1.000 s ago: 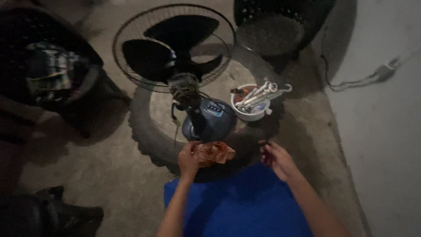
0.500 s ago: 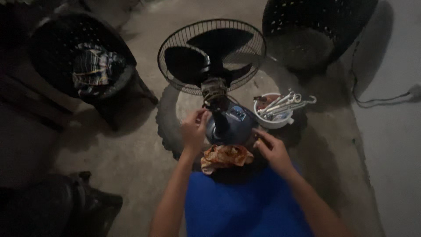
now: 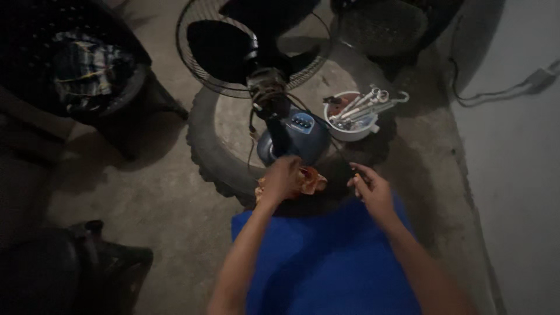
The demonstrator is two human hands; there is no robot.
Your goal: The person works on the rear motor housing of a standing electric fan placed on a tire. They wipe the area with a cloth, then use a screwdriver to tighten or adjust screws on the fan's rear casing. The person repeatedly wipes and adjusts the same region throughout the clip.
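A black table fan (image 3: 256, 52) with a blue base (image 3: 297, 137) stands on an old tyre (image 3: 213, 151) that lies flat on the concrete floor. My left hand (image 3: 283, 178) rests on an orange cloth (image 3: 309, 181) at the near edge of the tyre, just in front of the fan's base. My right hand (image 3: 370, 186) hovers to the right of the cloth with its fingers pinched on a small dark thing I cannot make out. A white bowl (image 3: 350, 119) full of metal wrenches sits right of the fan's base.
A dark plastic chair (image 3: 76, 70) with striped cloth on it stands at the left. Another dark chair (image 3: 385, 26) is at the back right. A cable (image 3: 496, 90) runs along the floor by the wall. My blue-clad lap (image 3: 326, 256) fills the foreground.
My left hand dropped from the fan's base onto the orange cloth. My right hand drew back to the right. The camera view shifted closer and lower.
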